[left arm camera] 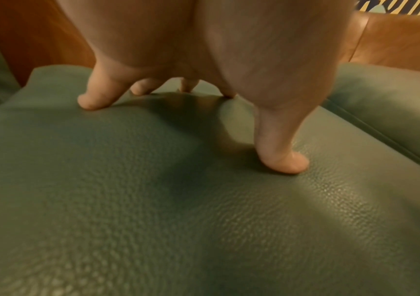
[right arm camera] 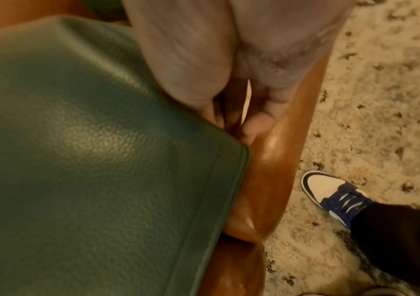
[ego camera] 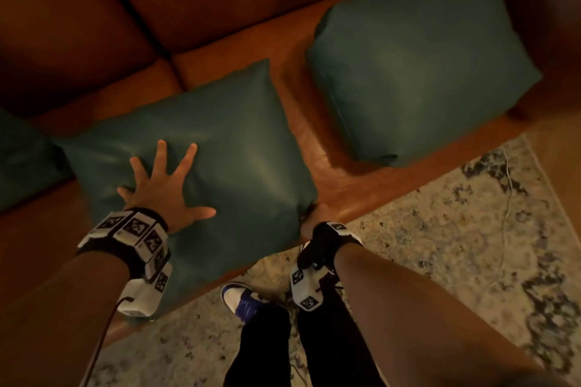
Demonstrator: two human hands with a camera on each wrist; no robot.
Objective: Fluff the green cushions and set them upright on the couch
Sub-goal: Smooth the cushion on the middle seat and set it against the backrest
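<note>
Near cushion (ego camera: 220,148): it is laid flat on the couch (ego camera: 317,141) seat, at the front edge, with one corner reaching past the edge toward the rug (ego camera: 440,229).
Far cushion (ego camera: 418,63): it is seen further right on the seat, leaned a little toward the backrest, apart from the near one.
Third cushion (ego camera: 22,154): only a part is seen at the left edge, just beside the near cushion.
Left hand (ego camera: 163,185): it is spread flat on top of the near cushion, fingers (left arm camera: 94,100) straight and pressed into the cover; nothing is grasped.
Right hand (ego camera: 312,217): the front right corner of the near cushion is pinched by it; the fingers are curled round the corner, as the right wrist view shows.
Cover: a grained, leather-like skin with a light shine is seen; it is judged to be smooth and somewhat slippery under a flat palm.
Filling: small dents are made under the fingertips, so the cushion is judged soft and light, and not fragile.
Where to hold: the corners and seamed edges are judged the best places, because the smooth face gives little grip; two opposite sides can be held for shaking.
Step in hand: the near cushion is probably being pressed or readied for lifting.
Progress: the near cushion is not yet set upright.
Risk: the cushion may slide off the seat edge when it is pushed.
</note>
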